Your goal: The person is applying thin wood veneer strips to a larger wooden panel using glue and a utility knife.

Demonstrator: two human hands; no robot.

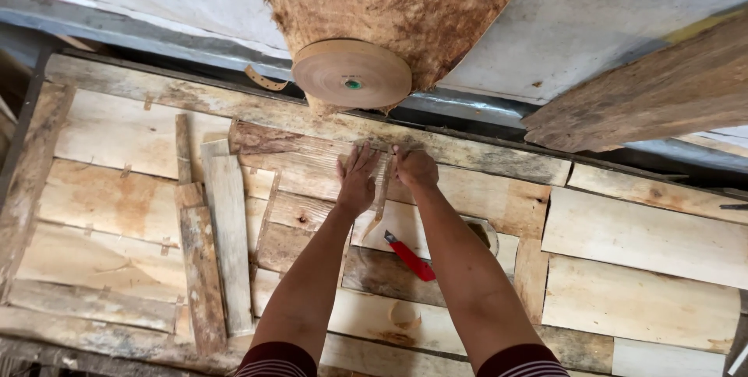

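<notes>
Both arms outstretched; left hand flat, right hand curled, side by side

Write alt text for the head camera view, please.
Both hands, left hand and right hand, press flat on thin wood sheets laid side by side. A red knife lies between the forearms; a brown tape roll sits beyond.

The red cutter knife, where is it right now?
In the head view, the red cutter knife lies on the wood veneer sheets near the middle, just under the right forearm, below both hands and the big tape roll.
</notes>
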